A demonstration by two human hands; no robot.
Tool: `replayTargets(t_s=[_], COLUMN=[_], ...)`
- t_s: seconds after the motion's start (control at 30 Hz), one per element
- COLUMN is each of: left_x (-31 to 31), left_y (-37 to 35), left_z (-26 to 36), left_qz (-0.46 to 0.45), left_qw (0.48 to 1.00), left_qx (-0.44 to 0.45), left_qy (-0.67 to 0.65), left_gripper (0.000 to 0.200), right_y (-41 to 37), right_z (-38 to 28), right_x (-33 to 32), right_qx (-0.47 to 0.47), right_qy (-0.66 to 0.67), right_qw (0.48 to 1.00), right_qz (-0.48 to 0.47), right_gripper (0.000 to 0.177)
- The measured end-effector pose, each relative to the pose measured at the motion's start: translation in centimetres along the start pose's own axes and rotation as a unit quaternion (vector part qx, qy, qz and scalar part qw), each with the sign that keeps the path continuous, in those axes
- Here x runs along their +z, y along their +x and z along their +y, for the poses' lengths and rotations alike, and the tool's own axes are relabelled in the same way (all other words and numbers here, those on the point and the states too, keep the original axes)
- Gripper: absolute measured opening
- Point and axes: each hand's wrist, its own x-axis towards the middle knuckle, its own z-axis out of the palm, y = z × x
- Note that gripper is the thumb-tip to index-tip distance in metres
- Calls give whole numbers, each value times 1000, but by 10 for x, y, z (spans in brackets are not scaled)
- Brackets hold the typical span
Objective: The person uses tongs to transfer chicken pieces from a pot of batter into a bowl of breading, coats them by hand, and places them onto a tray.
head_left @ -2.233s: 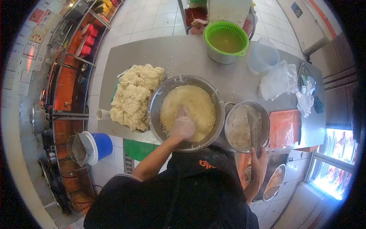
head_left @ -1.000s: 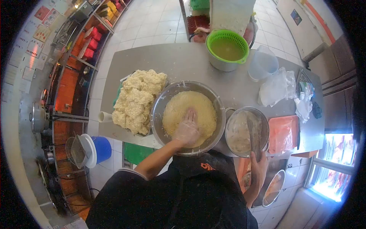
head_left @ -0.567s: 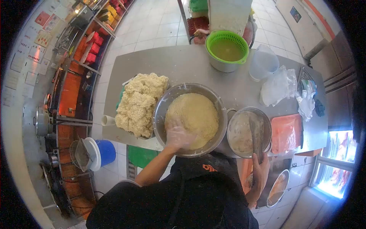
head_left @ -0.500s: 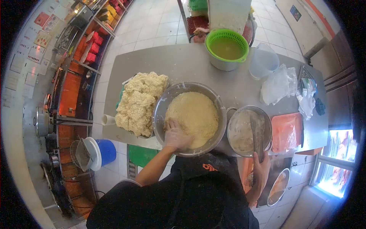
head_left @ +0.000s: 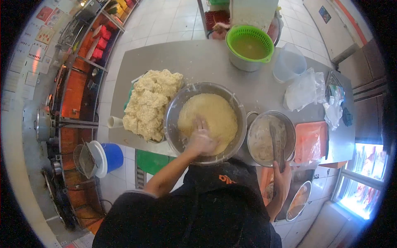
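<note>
Inside a large metal bowl point(head_left: 170, 136), my left hand point(head_left: 202, 141) lies on pale yellow crumbs point(head_left: 219, 111), its fingers stretched out and pointing away from me. My right hand point(head_left: 281, 180) is closed round the near end of dark metal tongs point(head_left: 277, 142). The far end of the tongs dips into a metal pot point(head_left: 258, 144) of pale, wet batter. Left of the bowl, a tall heap of crumb-coated pieces point(head_left: 153, 101) rests in a container that is mostly hidden.
On the steel table point(head_left: 190, 53) stand a green strainer in a pot point(head_left: 250, 47), a clear container point(head_left: 289, 64), plastic bags point(head_left: 304, 91) and an orange tray point(head_left: 310, 140). A blue bucket point(head_left: 112, 157) is left of the table. Shelves line the left side.
My left hand has moved right and forward over the crumbs, from the bowl's left side nearer its middle. My right hand still holds the tongs in the pot. The camera view has shifted slightly.
</note>
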Motion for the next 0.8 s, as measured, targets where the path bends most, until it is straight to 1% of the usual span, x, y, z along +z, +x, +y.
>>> replayTargets(t_s=[0.07, 0.1, 0.13, 0.2, 0.23, 0.27, 0.3, 0.33, 0.43, 0.53, 0.63, 0.73, 0.8], left_x=[-25, -25, -15, 18, 22, 26, 14, -16, -45, -38, -9, -15, -34], left_y=[4, 13, 20, 36, 40, 44, 46, 44, 61, 68, 74, 61, 56], left_z=[6, 0, -9, -27, -32, -37, -39, -34, -46, -50, -56, -52, -50], left_qz=[-93, -95, -82, 6, 42, 42, 31, 4, -137, -170, -178, -84, -70], left_qw=[995, 995, 996, 996, 992, 985, 977, 962, 964, 958, 960, 959, 956], left_qx=[8, 12, 4, -57, -94, -130, -163, -202, -142, -133, -104, -134, -148], left_qy=[-24, -27, -40, -66, -79, -106, -136, -183, -181, -189, -189, -234, -242], left_gripper=[93, 92, 92, 91, 91, 91, 91, 90, 84, 78, 74, 67, 65], right_y=[-2, -2, 0, -5, -10, -9, -5, -5, -8, -6, -6, -6, -7], right_z=[-3, 1, -2, -11, -13, -6, 4, 11, 7, 4, 1, 1, 9], right_x=[-3, -2, -2, -7, -10, -8, -3, 0, -2, -4, -5, -4, 2], right_qx=[5, 0, -3, 5, 13, 9, 5, 0, -8, 38, 27, 28, 0], right_qy=[-21, -29, -35, -7, 5, -5, -15, -27, -4, -21, -11, -12, -19], right_qw=[1000, 1000, 999, 1000, 1000, 1000, 999, 998, 999, 999, 999, 999, 998], right_qz=[-4, 1, 8, 10, 10, 25, 38, 49, 45, 14, 19, 32, 59], right_gripper=[67, 67, 66, 66, 66, 62, 57, 53, 51, 66, 66, 64, 57])
